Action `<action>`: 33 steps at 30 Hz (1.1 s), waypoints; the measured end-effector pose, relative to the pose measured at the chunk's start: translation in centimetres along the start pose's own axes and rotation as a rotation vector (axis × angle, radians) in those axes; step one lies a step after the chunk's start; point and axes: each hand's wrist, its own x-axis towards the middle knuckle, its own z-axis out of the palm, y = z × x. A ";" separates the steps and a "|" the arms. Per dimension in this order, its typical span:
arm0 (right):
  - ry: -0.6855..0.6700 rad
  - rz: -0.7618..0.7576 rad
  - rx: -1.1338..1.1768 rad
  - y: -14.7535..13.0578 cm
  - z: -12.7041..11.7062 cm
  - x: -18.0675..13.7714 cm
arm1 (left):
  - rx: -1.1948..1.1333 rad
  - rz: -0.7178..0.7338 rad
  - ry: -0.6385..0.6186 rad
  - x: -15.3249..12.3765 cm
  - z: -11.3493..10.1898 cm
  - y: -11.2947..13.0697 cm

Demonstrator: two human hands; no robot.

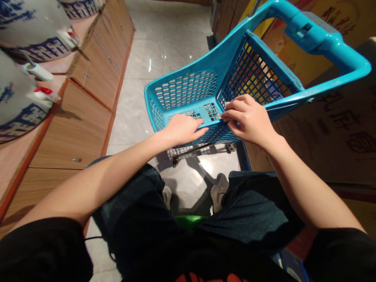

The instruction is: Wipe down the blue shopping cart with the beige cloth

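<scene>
A blue plastic shopping cart with a mesh basket stands in front of my knees, its handle toward the upper right. My left hand grips the cart's near rim, with the fingers over the inner side and the thumb along the outer side. Farther right on that rim, near the basket's dark mesh back panel, is my right hand. Its fingers are bent and pressed around a small, pale, cloth-like piece. Most of that piece is hidden by the fingers, so its exact kind cannot be made out.
Wooden cabinets line the left side, with large blue-and-white jars on top; red-and-white taps jut from the jars. Cardboard boxes are stacked at the right. Pale floor tiles run beyond the cart. A green seat edge shows between my legs.
</scene>
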 end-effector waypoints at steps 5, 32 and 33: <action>-0.009 -0.019 -0.063 -0.7 0.4 0.0 | -0.004 -0.003 0.003 0.0 -0.1 0.0; -0.048 -0.038 -0.095 -2.2 1.2 0.6 | -0.010 0.006 0.011 0.1 0.1 -0.1; -0.048 -0.043 -0.098 -2.4 1.2 0.6 | -0.013 0.009 0.013 0.1 0.1 -0.1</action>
